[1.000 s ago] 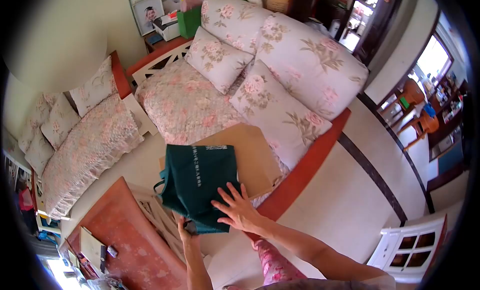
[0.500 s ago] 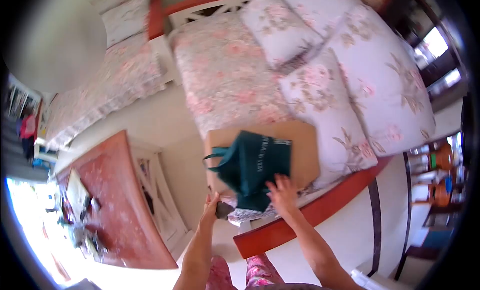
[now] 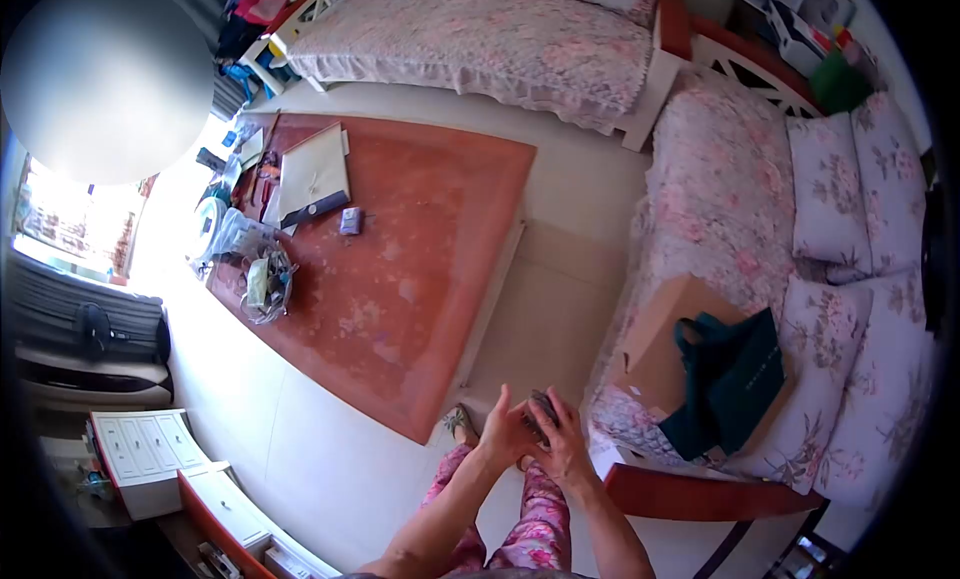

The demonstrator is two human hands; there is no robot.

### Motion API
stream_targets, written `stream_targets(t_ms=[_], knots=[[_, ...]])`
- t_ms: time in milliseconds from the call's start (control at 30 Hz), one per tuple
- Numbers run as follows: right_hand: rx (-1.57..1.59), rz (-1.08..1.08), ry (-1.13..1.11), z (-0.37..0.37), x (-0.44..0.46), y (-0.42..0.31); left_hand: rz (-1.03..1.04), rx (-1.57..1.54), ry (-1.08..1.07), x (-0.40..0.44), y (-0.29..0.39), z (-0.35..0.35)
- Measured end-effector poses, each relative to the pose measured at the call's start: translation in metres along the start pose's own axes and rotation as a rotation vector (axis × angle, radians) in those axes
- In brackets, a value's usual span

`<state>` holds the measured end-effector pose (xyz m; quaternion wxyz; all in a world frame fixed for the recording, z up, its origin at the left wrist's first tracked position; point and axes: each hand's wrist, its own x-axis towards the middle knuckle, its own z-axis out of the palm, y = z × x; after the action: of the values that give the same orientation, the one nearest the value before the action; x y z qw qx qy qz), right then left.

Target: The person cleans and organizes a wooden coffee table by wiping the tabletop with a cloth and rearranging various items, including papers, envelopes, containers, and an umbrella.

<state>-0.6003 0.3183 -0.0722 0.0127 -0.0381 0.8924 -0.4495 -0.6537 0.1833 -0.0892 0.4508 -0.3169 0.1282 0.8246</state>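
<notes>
Head view: left hand (image 3: 506, 438) spread open, right hand (image 3: 565, 451) curled round dark object (image 3: 543, 409).

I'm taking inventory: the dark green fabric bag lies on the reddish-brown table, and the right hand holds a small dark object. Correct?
No: the dark green fabric bag lies over brown cardboard on the floral sofa, as the head view shows. The right hand holds a small dark object.
</notes>
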Motion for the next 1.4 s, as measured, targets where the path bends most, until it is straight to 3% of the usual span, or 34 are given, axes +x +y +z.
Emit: stream_targets(t_ms=[33,100,133,200,267,367,500,567,700,767,800,867,1000,1033,1067,1100,1133,1200,1267,1367,1400], knots=[[-0.014,0.001,-0.016,0.054,0.024,-0.014,-0.001,-0.02,-0.008,-0.028,0.044,-0.028],[0.192,0.176,-0.006,0.093,0.041,-0.009,0.146,-0.012,0.244,-0.056,0.066,-0.051],[0.155,0.16,0.065,0.112,0.055,-0.015,0.14,-0.025,0.235,-0.072,0.084,-0.069],[0.242,0.254,0.069,0.146,0.083,-0.011,0.22,0.332,0.58,-0.104,0.115,-0.106],[0.32,0.417,0.069,0.158,0.116,-0.024,0.341,0.513,0.721,-0.134,0.145,-0.151],[0.384,0.486,0.232,0.164,0.182,-0.039,0.449,0.305,0.749,-0.176,0.19,-0.198],[0.519,0.46,0.377,0.165,0.258,-0.004,0.554,0.251,0.864,-0.211,0.229,-0.228],[0.455,0.361,0.434,0.154,0.296,0.01,0.578,0.209,0.875,-0.214,0.241,-0.234],[0.451,0.4,0.451,0.125,0.382,0.036,0.57,0.149,0.866,-0.194,0.255,-0.224],[0.269,0.198,0.43,0.118,0.429,0.078,0.569,0.117,0.867,-0.172,0.26,-0.207],[0.27,0.207,0.412,0.117,0.451,0.095,0.602,0.096,0.86,-0.163,0.26,-0.198],[-0.406,0.086,0.25,0.121,0.478,0.124,0.621,0.073,0.913,-0.142,0.258,-0.178],[-0.512,-0.017,0.302,0.157,0.463,0.12,0.62,-0.023,0.874,-0.097,0.258,-0.136],[-0.515,-0.006,0.238,0.175,0.444,0.091,0.622,-0.029,0.885,-0.087,0.26,-0.126],[-0.121,-0.108,0.207,0.198,0.423,0.072,0.613,-0.017,0.87,-0.078,0.263,-0.116],[-0.068,0.018,-0.046,0.211,0.397,0.037,0.603,-0.005,0.855,-0.073,0.267,-0.108],[-0.334,-0.132,-0.16,0.254,0.366,0.039,0.64,0.009,0.829,-0.068,0.27,-0.107],[-0.155,-0.444,-0.422,0.292,0.315,0.006,0.73,0.038,0.827,-0.064,0.281,-0.101],[-0.024,-0.623,-0.485,0.314,0.296,-0.015,0.89,0.106,0.861,-0.068,0.297,-0.098],[0.201,-0.561,-0.404,0.299,0.34,-0.02,1.052,0.163,0.866,-0.078,0.322,-0.105],[0.201,-0.463,-0.231,0.279,0.371,-0.018,1.043,0.162,0.887,-0.081,0.331,-0.103]])
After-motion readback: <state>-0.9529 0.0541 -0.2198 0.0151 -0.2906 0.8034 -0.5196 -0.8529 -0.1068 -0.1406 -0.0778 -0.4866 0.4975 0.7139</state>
